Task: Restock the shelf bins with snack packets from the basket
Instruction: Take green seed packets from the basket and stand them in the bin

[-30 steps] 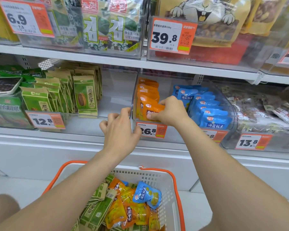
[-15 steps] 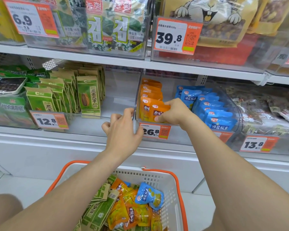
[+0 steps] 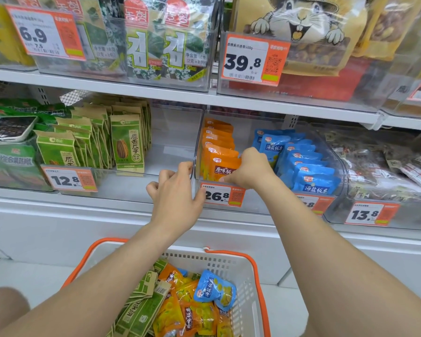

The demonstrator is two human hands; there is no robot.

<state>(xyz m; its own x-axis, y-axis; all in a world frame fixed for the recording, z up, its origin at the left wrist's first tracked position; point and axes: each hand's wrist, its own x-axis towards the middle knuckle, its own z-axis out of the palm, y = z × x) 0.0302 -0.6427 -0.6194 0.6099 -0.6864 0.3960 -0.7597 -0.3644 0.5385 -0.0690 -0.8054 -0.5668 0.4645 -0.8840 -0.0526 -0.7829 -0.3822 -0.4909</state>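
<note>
Orange packets (image 3: 218, 152) stand in the clear bin (image 3: 197, 142), blue packets (image 3: 304, 164) crowding their right. Right hand (image 3: 250, 170) pinches the front packet; left hand (image 3: 174, 190) grips the bin's front edge, fingers curled. Basket (image 3: 249, 283) sits below, part full.
</note>
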